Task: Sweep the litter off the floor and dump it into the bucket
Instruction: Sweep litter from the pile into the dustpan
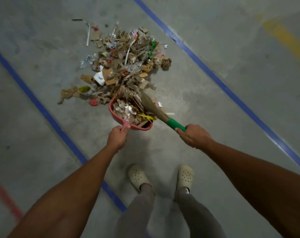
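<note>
Broom (153, 109): slanted from lower right to upper left, bristle end pointing up-left across the mouth of the pink dustpan (111, 107), green handle end toward the person. Gripped at that green end by right hand (194, 136), fingers curled round the handle; bristles ahead and to the left of the grip.

Dustpan mouth facing away toward the litter pile (127, 54), thin handle pointing back into left hand (117, 137), pinched between curled fingers and thumb. Heaped with cardboard scraps, foil and a yellow strip. Set at the near edge of the pile, touching it; resting on the ground or lifted, cannot tell.

Pile spread on grey concrete floor (42, 131) ahead of both hands: torn brown cardboard, clear plastic, white strips, a green scrap. Flanked by blue tape lines (48, 115) running diagonally on either side. A few white bits just right of the bristles. Pale clogs (137, 176) below the hands. Faded yellow mark (283, 36) far right, red mark (3, 191) at the left edge.
</note>
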Demonstrator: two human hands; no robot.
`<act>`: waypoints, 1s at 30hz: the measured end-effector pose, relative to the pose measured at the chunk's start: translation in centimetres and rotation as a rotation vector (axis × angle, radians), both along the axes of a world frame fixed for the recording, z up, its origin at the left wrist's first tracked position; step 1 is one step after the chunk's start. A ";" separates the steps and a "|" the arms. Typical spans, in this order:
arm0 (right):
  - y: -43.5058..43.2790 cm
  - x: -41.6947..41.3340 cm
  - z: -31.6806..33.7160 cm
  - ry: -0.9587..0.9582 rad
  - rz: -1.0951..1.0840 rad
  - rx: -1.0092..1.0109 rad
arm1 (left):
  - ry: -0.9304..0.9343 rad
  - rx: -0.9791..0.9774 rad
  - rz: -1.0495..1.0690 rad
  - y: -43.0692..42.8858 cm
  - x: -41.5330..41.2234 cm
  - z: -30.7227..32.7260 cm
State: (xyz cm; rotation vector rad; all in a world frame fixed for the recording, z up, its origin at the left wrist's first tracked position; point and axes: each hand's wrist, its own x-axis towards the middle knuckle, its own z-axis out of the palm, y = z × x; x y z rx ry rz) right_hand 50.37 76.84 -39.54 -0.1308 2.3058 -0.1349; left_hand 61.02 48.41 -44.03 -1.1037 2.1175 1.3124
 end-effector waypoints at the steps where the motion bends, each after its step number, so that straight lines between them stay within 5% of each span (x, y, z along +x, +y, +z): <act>1: 0.3 0.5 2.2 0.005 0.001 0.003 | 0.000 0.004 0.005 0.2 0.7 2.3; 14: 0.8 10.3 22.2 0.152 -0.057 -0.063 | 0.200 0.054 0.206 0.6 12.0 22.1; 30: 2.5 8.4 28.8 0.320 0.076 -0.109 | 0.347 -0.008 0.339 4.8 13.0 30.8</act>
